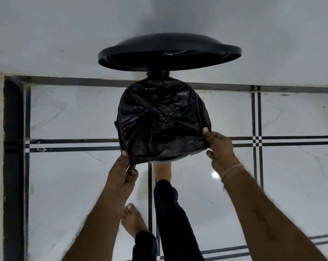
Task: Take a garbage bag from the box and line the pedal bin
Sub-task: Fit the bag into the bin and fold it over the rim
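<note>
Plastic, crinkled and black, covers the round pedal bin's mouth: the black garbage bag (163, 119) is stretched over the bin by the wall, round black lid (168, 51) raised. Our left hand (122, 171) pinches its near-left edge, our right hand (218, 146) its near-right edge. One bare foot (162, 171) reaches under the bin, on the white marble floor (291, 176).

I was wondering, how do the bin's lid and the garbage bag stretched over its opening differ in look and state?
The lid is a rigid, smooth disc standing raised behind the bin; the garbage bag is thin, crinkled film draped over the opening. The lid is untouched by the hands, while the left hand and right hand pinch the bag's near edge. Both are black and glossy.
</note>
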### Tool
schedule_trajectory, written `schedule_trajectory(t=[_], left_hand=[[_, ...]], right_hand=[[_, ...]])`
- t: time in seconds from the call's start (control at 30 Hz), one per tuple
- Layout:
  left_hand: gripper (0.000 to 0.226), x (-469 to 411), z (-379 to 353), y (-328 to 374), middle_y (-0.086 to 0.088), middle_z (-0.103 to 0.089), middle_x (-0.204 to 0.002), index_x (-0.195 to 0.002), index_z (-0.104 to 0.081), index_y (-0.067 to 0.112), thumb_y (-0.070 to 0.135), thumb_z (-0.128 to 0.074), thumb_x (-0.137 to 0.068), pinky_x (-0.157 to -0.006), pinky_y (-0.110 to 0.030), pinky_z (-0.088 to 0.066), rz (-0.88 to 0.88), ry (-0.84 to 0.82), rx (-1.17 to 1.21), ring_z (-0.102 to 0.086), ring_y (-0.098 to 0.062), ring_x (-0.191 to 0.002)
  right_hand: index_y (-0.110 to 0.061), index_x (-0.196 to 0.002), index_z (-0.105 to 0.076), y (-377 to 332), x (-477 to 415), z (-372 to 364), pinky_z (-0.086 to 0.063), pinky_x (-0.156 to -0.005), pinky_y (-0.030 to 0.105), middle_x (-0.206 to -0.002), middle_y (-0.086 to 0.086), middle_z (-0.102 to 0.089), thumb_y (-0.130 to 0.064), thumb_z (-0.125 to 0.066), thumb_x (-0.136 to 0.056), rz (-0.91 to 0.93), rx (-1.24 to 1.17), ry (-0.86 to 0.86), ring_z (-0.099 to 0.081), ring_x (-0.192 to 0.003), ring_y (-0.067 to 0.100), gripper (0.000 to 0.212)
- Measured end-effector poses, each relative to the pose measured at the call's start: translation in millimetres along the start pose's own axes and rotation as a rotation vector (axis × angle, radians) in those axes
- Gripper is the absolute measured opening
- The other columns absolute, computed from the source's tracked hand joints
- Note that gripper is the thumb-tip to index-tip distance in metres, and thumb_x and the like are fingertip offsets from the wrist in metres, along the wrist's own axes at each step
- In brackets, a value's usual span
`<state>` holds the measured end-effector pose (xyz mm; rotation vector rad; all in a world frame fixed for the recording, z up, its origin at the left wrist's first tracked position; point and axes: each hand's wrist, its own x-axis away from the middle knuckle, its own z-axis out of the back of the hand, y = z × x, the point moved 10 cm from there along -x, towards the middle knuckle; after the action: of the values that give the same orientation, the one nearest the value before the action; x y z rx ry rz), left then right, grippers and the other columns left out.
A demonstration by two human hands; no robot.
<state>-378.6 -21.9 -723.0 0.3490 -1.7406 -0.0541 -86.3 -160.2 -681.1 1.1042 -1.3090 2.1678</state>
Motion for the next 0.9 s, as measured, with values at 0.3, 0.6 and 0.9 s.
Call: schedule_trajectory(t=[0.3,0.6,0.9], left_hand=[[0.018,-0.6,3.9,-19.9,0.002,-0.072,-0.099,-0.101,-0.067,0.015,0.028,-0.055,-0.105,-0.043,-0.012,-0.048,0.034,0.080,0.177,-0.062,-0.008,-0.085],[0.033,-12.2,5.2,16.2,-0.011,-0.070,-0.099,-0.098,-0.061,0.010,-0.015,-0.041,-0.101,-0.083,-0.026,-0.062,-0.120,0.148,0.024,-0.067,-0.022,-0.101],[0.022,-3.2,-24.9,74.7,0.002,-0.068,-0.086,-0.084,-0.059,0.018,0.031,-0.065,-0.101,-0.070,-0.025,-0.058,-0.354,0.121,-0.299,-0.066,-0.009,-0.077]], right_hand=[[-0.016,-0.081,-0.056,54.6,10.8,0.7,-0.025,-0.031,0.015,-0.065,-0.004,-0.056,-0.030,-0.064,-0.100,-0.248,-0.189,-0.094,-0.042,-0.036,0.002,0.025],[-0.007,-0.100,-0.070,45.0,4.2,-7.6,-0.061,-0.074,0.023,-0.093,0.005,-0.079,-0.027,-0.057,-0.105,-0.158,-0.462,-0.174,-0.076,-0.087,0.013,0.025],[-0.009,-0.074,-0.069,-33.2,-12.6,-6.5,-0.051,-0.065,0.024,-0.071,0.001,-0.068,-0.034,-0.073,-0.094,0.213,0.140,0.028,-0.064,-0.070,0.014,0.032]])
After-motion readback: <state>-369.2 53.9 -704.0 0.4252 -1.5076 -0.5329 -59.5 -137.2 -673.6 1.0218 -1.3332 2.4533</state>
